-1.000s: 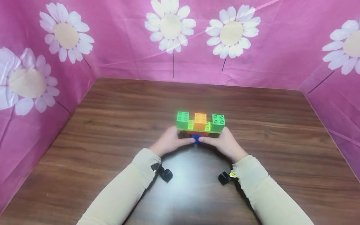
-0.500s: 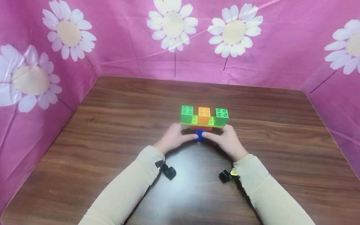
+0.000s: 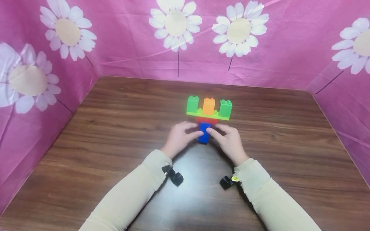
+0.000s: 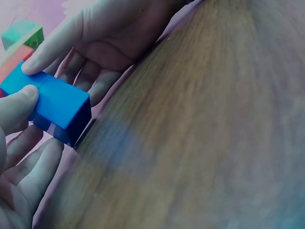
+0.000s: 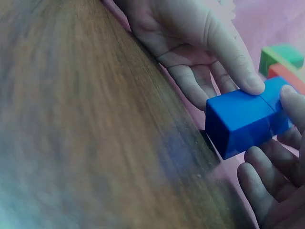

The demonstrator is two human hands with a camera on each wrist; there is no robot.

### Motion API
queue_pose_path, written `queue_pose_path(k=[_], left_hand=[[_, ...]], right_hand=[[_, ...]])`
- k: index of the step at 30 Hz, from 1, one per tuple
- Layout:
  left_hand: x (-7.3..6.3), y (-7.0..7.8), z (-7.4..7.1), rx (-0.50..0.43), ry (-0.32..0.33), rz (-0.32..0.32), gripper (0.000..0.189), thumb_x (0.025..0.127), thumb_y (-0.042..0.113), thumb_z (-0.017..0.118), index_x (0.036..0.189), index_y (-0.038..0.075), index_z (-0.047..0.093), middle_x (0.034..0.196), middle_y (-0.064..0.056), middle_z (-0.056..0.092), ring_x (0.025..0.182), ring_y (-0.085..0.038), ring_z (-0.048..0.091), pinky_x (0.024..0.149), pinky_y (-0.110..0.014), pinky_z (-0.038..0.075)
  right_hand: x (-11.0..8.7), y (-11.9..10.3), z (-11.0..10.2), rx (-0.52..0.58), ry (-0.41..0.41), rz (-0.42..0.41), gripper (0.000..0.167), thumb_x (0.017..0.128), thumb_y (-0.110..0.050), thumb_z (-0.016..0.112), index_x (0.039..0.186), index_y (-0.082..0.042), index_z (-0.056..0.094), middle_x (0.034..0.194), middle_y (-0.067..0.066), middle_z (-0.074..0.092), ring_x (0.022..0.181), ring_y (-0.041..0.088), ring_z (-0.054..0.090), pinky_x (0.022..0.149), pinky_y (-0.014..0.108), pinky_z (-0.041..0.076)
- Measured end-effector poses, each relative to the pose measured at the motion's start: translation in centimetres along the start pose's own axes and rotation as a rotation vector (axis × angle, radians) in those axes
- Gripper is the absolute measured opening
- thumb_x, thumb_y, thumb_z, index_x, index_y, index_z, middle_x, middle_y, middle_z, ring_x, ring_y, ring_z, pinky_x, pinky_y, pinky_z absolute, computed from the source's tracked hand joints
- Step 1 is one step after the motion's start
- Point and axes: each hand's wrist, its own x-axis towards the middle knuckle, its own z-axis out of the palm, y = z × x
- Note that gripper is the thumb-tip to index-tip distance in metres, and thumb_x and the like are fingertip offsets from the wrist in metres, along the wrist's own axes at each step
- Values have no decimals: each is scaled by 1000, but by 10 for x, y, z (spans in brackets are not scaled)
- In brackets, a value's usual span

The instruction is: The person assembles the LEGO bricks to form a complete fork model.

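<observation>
Both hands hold a toy-brick structure near the middle of the table. Its stem is a blue column (image 3: 204,137), with a seam across it in the right wrist view. Above come a red layer (image 3: 206,120) and a long lime-green plate (image 3: 224,117). That plate carries green bricks (image 3: 192,104) (image 3: 225,109) at its two ends and an orange brick (image 3: 208,106) between them. My left hand (image 3: 180,138) grips the column from the left, my right hand (image 3: 230,140) from the right. Both thumbs press its near face; fingers curl behind, partly hidden. The column's underside shows close over the table.
The brown wood-grain table (image 3: 115,122) spreads around the hands. A pink flowered cloth (image 3: 124,41) stands along its back and sides. Black wrist cameras (image 3: 177,178) (image 3: 226,182) jut inward from both sleeves.
The structure has tipped with its top away from me, so more of the blue column's near face shows. The hands, earlier partly behind the plate, now show below it around the column.
</observation>
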Motion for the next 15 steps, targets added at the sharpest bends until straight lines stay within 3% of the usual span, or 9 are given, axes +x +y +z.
queue_pose_path(k=[3, 6, 15], left_hand=[[-2, 1, 1, -29, 4, -5, 40, 88, 32, 79, 119, 8, 74, 117, -7, 73, 111, -22, 67, 98, -38, 52], [-3, 1, 1, -32, 13, -9, 38, 88, 32, 79, 119, 10, 74, 116, -5, 73, 109, -20, 67, 96, -37, 52], [1, 1, 3, 28, -19, -50, 38, 90, 37, 75, 120, 13, 74, 116, -3, 73, 108, -19, 66, 95, -38, 52]], right_hand=[[-2, -1, 0, 16, -28, 12, 32, 90, -26, 77, 115, -6, 75, 101, 10, 75, 87, 19, 70, 77, 21, 55], [-2, -1, 1, -15, -65, -14, 33, 90, -23, 77, 118, -5, 73, 103, 8, 73, 88, 19, 67, 78, 23, 55], [3, -4, -2, -188, -130, -9, 43, 96, -28, 70, 127, 1, 67, 111, 15, 70, 99, 29, 64, 90, 48, 52]])
